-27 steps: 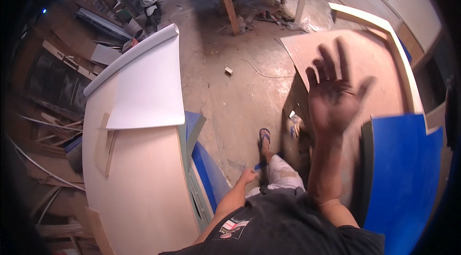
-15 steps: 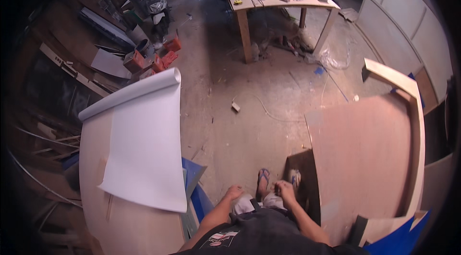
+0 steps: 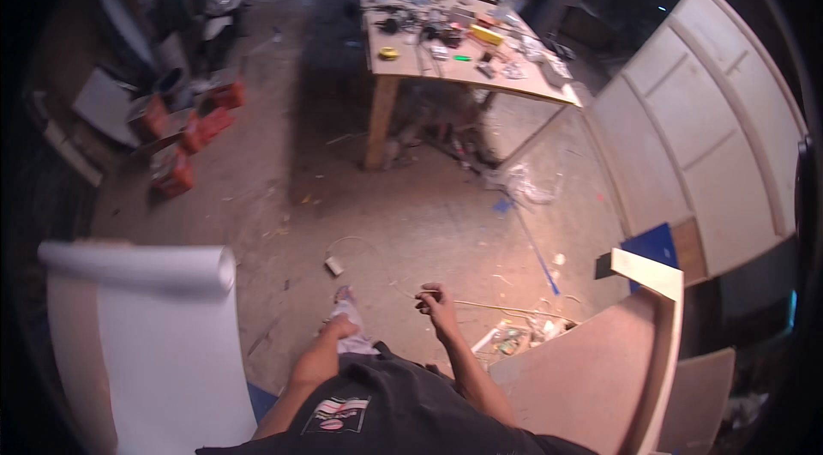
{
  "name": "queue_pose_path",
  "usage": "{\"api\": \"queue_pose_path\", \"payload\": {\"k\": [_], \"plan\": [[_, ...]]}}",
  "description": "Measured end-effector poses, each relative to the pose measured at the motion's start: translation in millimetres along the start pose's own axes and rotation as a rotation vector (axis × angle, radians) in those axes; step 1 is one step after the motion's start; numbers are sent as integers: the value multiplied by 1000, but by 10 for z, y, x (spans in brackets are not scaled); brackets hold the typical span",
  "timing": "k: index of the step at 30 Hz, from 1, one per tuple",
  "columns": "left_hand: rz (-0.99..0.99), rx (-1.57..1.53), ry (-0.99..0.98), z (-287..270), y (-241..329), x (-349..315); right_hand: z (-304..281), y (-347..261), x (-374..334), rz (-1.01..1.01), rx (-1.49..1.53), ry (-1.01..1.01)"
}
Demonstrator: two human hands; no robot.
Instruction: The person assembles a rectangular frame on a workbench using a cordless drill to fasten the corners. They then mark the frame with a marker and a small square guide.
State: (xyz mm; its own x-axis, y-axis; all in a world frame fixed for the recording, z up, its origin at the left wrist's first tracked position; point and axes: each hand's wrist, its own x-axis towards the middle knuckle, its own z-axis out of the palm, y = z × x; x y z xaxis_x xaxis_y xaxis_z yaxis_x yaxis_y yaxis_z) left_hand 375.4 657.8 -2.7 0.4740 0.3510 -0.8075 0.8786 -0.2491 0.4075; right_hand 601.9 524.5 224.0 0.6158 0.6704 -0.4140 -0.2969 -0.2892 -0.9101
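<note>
My right hand (image 3: 435, 304) is raised over the floor ahead of my body, fingers curled in; whatever they hold, if anything, is hidden. My left hand (image 3: 343, 326) hangs low beside my light trouser leg, its fingers smeared and hard to make out. To the left, a roll of white sheet (image 3: 141, 268) lies partly unrolled over a wooden panel (image 3: 75, 326). On the right stands a plywood panel (image 3: 574, 361) with a raised curved wooden rim (image 3: 664, 352). Neither hand touches these pieces.
Ahead stands a wooden table (image 3: 403, 60) strewn with tools, a yellow box (image 3: 486, 34) and black frames. A white power block (image 3: 333, 265) with a cable lies on the floor. Red containers (image 3: 174, 170) stand far left; a large framed panel (image 3: 686, 112) leans at the right.
The view has moved forward, so the table looks nearer and the white roll lower. My right hand has risen and reached forward; my left stays low by my leg.
</note>
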Motion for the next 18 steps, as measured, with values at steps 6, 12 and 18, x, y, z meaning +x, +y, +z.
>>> {"api": "queue_pose_path", "payload": {"k": [6,12,18], "plan": [[26,-99,24,-2107,465,917,-200,-238,1080,96,-161,172],[44,-359,154,-3553,491,1498,301,-671,2340,153,-159,141],[-169,-432,270,-5016,-405,1617,1857,-1621,4302,58,-142,-326]]}}
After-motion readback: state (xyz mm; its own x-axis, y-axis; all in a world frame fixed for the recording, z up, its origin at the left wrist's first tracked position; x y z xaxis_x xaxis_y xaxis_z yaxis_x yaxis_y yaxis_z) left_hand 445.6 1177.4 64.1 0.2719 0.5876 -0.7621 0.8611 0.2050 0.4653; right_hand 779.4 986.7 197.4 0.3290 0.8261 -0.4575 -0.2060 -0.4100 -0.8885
